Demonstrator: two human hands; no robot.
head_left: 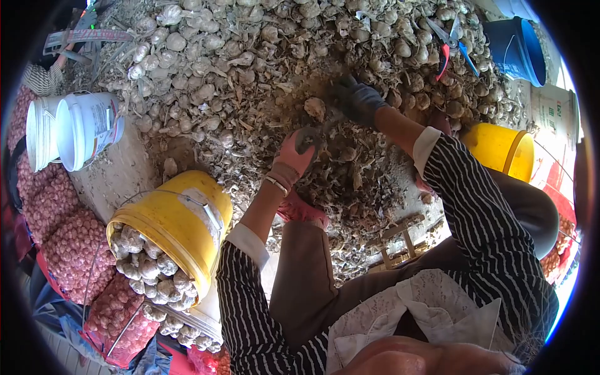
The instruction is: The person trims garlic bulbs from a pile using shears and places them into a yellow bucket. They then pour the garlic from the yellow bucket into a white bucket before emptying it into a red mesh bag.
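A broad pile of garlic bulbs (206,94), mixed with dry husks and stalks, spreads before me. My left hand (299,152), in a pink glove with dark coated fingers, is at the pile's near side. Its fingers curl inward, and whatever they may hold is hidden. My right hand (361,102), in a dark glove, reaches farther into the pile with its fingers apart, touching the husks. One larger reddish-brown garlic bulb (314,109) lies between my two hands. Loose husks (356,169) cover the ground below them.
At left a tipped yellow bucket (187,200) spills garlic bulbs; white buckets (87,128) and red mesh sacks (75,250) stand beyond. At right are a blue bucket (509,50), a yellow bucket (497,150) and red-and-blue-handled shears (451,47). A wooden frame (403,244) lies near my legs.
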